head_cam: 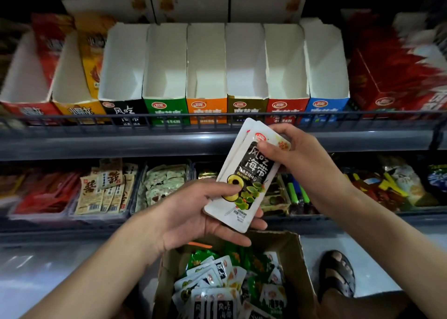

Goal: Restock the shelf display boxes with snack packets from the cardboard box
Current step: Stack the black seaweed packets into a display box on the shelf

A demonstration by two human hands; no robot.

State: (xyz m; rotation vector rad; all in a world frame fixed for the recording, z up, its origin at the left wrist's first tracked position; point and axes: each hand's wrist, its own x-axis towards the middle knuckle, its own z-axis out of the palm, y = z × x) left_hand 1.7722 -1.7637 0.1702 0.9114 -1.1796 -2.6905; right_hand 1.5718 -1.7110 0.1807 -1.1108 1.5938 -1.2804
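Now the left hand (191, 213) curls round the bottom of the snack packets (251, 171). The right hand (303, 155) pinches their top. Below both sits the cardboard box (294, 248).

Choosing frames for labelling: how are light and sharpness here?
Head view: dim, darkest along the top; held packets and empty display boxes sharp and best lit; goods at both side edges smear; shelf rail bows from wide-angle distortion.
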